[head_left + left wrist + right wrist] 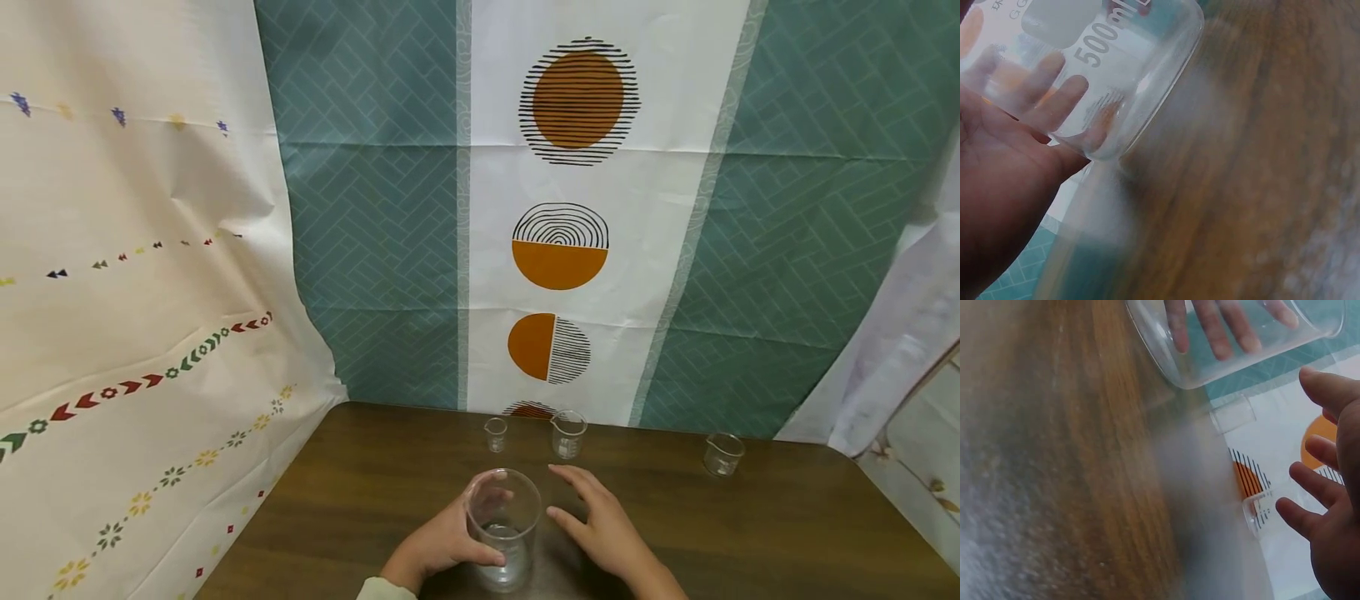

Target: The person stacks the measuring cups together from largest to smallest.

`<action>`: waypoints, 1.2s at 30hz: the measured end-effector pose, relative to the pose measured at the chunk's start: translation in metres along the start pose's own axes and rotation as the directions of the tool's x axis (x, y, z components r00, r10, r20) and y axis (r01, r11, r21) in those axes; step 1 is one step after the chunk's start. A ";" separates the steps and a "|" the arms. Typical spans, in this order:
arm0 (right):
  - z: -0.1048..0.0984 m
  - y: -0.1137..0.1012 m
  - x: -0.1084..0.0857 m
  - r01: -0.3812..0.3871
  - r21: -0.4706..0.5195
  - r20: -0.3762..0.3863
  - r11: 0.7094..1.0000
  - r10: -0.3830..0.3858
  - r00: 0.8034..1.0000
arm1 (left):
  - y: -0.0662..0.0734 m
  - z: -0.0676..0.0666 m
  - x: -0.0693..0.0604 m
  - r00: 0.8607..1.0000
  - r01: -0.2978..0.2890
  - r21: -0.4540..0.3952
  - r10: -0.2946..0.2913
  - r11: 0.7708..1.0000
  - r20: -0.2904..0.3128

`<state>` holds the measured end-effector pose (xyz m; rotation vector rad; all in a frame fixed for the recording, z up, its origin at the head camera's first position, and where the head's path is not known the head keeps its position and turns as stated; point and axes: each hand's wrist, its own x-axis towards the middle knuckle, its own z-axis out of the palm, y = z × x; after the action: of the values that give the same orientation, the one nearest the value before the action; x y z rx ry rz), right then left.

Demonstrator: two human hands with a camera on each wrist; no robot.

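Observation:
A large clear glass beaker (519, 540) with a "500ml" marking is upright at the front of the table; whether its base touches the wood I cannot tell. My left hand (448, 535) grips it from the left, thumb on the near side and fingers round the far side, seen through the glass in the left wrist view. To the beaker's right is my right hand (603, 527), apart from it, its fingers spread and holding nothing. The right wrist view also shows the large beaker (1210, 378) away from the right fingers.
Behind the hands on the brown wooden table (375, 467) stand a tiny beaker (496, 435), a small beaker (568, 435) and, farther right, another small beaker (723, 456). A patterned curtain (367, 250) hangs at the back; cream cloth (135, 333) hangs on the left.

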<state>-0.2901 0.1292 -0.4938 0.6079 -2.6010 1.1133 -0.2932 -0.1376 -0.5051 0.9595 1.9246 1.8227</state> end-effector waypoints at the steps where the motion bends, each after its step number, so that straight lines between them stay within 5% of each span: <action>1: 0.000 0.001 0.000 -0.007 0.000 -0.001 1.000 0.007 1.000 | 0.000 0.000 0.000 1.000 -0.001 0.003 0.001 1.000 0.001; 24: -0.006 0.009 0.016 0.119 -0.116 -0.092 0.986 -0.130 0.987 | -0.001 -0.001 0.002 1.000 0.005 -0.005 -0.005 1.000 0.005; 36: -0.010 0.009 0.025 0.045 -0.135 -0.041 0.990 -0.051 0.998 | -0.003 -0.002 0.000 0.999 -0.025 -0.036 0.026 0.999 0.023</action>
<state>-0.3160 0.1347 -0.4829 0.6052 -2.5833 0.9183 -0.2951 -0.1384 -0.5077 0.9943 1.8676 1.8452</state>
